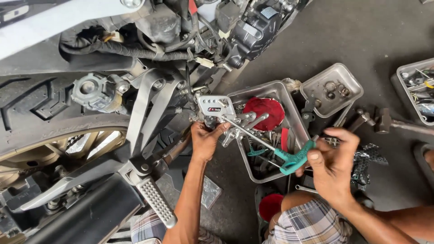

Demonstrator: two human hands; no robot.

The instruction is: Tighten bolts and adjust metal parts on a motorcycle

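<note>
The motorcycle with its black rear tyre (54,108) filled the left of my view, standing on the grey concrete floor (361,31). Against its frame sat the silver drilled metal footrest bracket (216,106), and my left hand (205,138) cupped it from below, fingers curled around its lower edge.

To the right lay the large rectangular steel tray (289,113), holding a round red cap (264,113) and a jumble of bolts and small tools I could not tell apart. Beside it, a smaller steel tray (332,90) held a few metal rings and washers. A third tray (413,92) at the right edge held mixed small parts.

The long steel T-handle wrench with a teal plastic grip (271,145) ran diagonally across the large tray, its long axis from lower right to upper left, its tip pointing into the bracket. My right hand (332,165) pinched the teal grip, fingers closed on its crossbar.
</note>
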